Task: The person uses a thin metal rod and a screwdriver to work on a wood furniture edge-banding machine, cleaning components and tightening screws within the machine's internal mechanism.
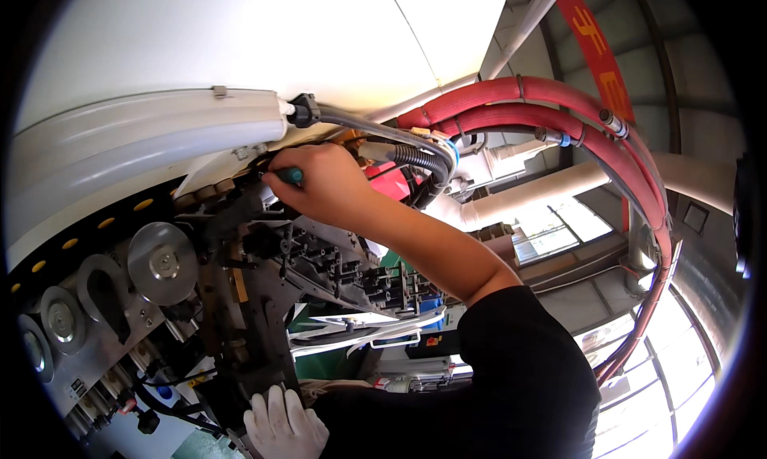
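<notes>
My right hand (323, 183) is bare and reaches up to the top of the machine, below the white tubular lamp. Its fingers are closed around a short tool with a teal handle (289, 174); the tool's tip is hidden among dark parts, so its kind does not show. Low in the picture, my left hand (284, 427) wears a white glove. Its fingers are stretched out side by side against the machine's dark metal frame (268, 331), and I see nothing held in it.
Round metal discs (162, 264) line the machine's left side. Several rods and clamps (343, 271) stick out under my right forearm. Thick red hoses (551, 111) arch over at the right. The long white lamp (160, 131) runs above the machine, with a cable at its end.
</notes>
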